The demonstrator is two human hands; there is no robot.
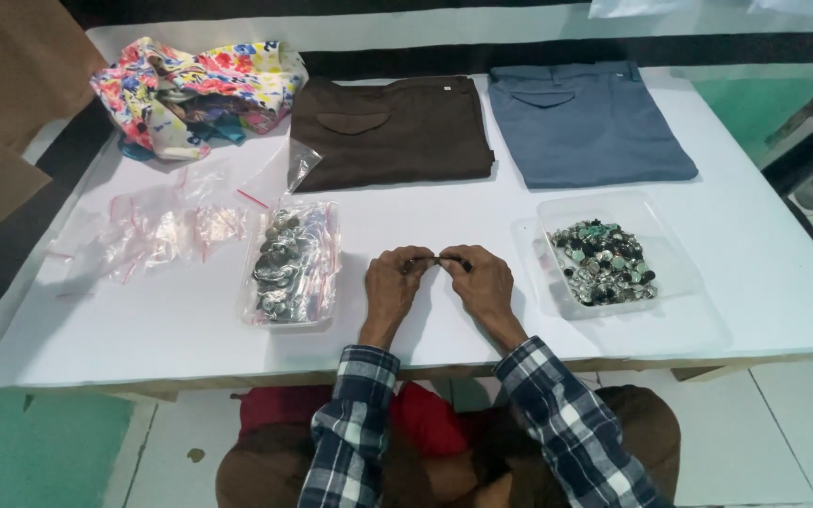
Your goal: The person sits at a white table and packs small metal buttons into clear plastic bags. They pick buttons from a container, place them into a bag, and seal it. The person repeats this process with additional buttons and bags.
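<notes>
You held a small dark thing (439, 261) between both hands, just below the middle of the frame. It was too small to tell what it was. Your left hand (393, 280) pinched its left end with a closed grip. Your right hand (481, 279) pinched its right end the same way. The fingertips of both hands met over the white desk (755, 245), close to its near edge.

Just to the left of your left hand sat a clear tray (291, 265) full of little bags of grey metal buttons. Just to the right of your right hand sat another clear tray (613, 254) with loose buttons in it, shiny, dark and green ones.

Farther left on the desk lay a heap of little clear plastic bags (162, 229).

At the top of the frame, a folded brown garment (388, 132) lay in the middle. A folded blue-grey garment (590, 122) lay just beside it on the right. A crumpled cloth with bright flowers (195, 89) lay in the upper left corner.

At the bottom of the frame your checked sleeves (557, 423) showed, dark blue and white.
</notes>
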